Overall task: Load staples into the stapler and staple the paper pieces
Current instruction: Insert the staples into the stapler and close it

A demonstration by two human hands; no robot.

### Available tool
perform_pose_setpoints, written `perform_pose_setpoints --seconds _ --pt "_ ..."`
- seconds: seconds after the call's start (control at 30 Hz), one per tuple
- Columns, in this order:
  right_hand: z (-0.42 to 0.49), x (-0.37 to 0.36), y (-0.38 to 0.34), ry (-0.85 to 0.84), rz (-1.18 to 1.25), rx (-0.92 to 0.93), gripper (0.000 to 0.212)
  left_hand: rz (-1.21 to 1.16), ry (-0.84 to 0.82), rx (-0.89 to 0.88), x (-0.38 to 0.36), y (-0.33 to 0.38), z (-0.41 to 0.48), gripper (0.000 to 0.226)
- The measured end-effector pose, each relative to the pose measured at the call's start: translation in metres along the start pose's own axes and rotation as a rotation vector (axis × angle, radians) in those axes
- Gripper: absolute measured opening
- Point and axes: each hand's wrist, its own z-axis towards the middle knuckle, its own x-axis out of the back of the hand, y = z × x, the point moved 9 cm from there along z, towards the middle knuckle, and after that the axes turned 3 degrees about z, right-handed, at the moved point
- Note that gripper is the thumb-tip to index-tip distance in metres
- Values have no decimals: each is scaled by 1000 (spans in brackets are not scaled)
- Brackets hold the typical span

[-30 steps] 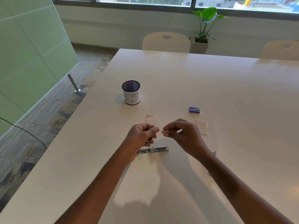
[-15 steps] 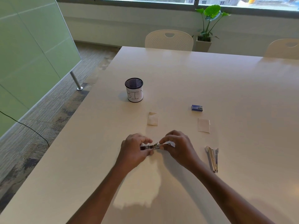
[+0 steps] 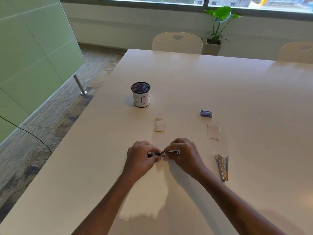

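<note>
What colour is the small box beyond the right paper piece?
The staple box is blue with a pale patch at its right end, seen in the head view.

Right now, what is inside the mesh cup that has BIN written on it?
Inside the mesh cup only its dark inner wall shows; nothing rises above the rim. The bottom is hidden behind the near wall, so it may hold something small.

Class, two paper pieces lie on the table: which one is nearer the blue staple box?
The right-hand paper piece, just on the near side of the staple box. The other paper piece lies further left, closer to the BIN cup.
</note>
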Motion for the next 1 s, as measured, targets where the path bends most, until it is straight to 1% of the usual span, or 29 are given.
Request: perform_pose_setpoints --seconds 0.2,0.37,0.5,0.63,0.7,0.83,1.0 --pt "0 -3 0 -17 -32 7 28 31 34 -53 2 7 -2 15" --pt "-3 1 5 -2 37 -22 28 0 50 -86 10 10 -3 15" --pt "-7 9 13 20 248 -86 28 -7 23 -140 21 20 -3 18" --pt "-20 10 27 56 536 -253 32 41 2 -223 35 36 -6 20" --pt "-26 7 29 62 648 -298 31 80 -2 -259 42 44 -7 20" --pt "-36 2 30 71 790 -349 30 134 -25 -313 50 58 -9 19" --pt "-42 -4 28 60 842 -366 27 184 -41 -356 57 66 -12 16"
